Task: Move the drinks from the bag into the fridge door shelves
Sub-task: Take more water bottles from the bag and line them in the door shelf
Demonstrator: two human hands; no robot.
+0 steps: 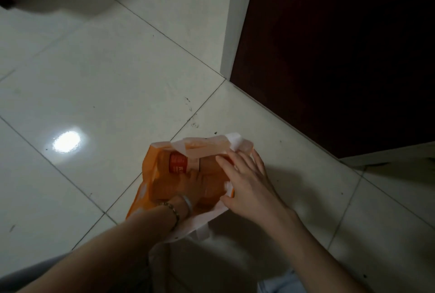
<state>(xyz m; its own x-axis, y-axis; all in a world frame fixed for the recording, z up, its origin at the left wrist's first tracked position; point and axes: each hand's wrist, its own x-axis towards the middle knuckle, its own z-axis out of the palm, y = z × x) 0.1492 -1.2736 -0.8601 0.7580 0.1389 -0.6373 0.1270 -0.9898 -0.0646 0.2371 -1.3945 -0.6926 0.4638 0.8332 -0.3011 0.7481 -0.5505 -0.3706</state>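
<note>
An orange and white bag (pixel 147 182) stands open on the tiled floor in front of me. My left hand (pixel 190 183) reaches down inside it, wrist with bracelets at the rim, fingers among the contents; whether it grips anything I cannot tell. A drink with a red label (pixel 178 163) lies inside the bag just beyond that hand. My right hand (pixel 244 182) rests on the bag's right rim with fingers spread, holding the opening apart. The fridge shelves are not in view.
A dark brown door or panel (pixel 329 45) rises at the right with a pale frame (pixel 235 22) beside it. Glossy white floor tiles (pixel 106 69) spread to the left, with a light reflection. A dark object sits at the top left corner.
</note>
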